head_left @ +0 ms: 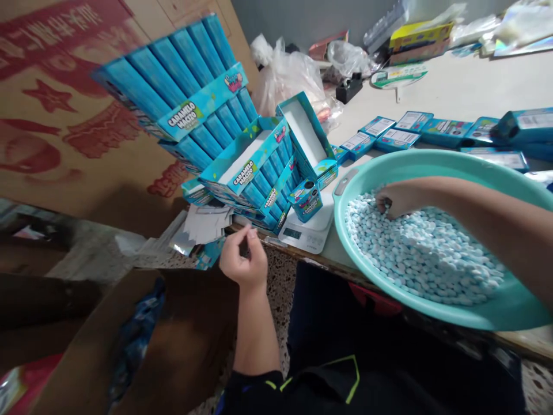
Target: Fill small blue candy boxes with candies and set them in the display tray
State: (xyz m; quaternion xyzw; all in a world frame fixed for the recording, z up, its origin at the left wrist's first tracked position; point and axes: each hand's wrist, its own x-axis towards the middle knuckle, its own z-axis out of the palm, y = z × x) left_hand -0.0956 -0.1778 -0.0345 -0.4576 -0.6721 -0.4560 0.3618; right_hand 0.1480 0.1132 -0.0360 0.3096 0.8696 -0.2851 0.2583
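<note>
My left hand (245, 257) is raised over the table's front edge, thumb and fingertips pressed together, and nothing shows between them. In the turquoise basin (432, 321), my right hand (395, 200) is curled down at the far left of a heap of small pale blue and white candies (415, 259). Its fingers are bent against the candies; what lies inside them is partly hidden. Between my hands, a small blue box (306, 200) stands on a white kitchen scale (305, 235), whose digits are too blurred to read.
Blue display cartons (190, 109) full of small boxes are stacked at the left, beside a big brown carton (64, 115). An opened display box (305, 129) leans behind the scale. Several blue boxes (397, 138) lie behind the basin. Below left is an open carton (185, 334).
</note>
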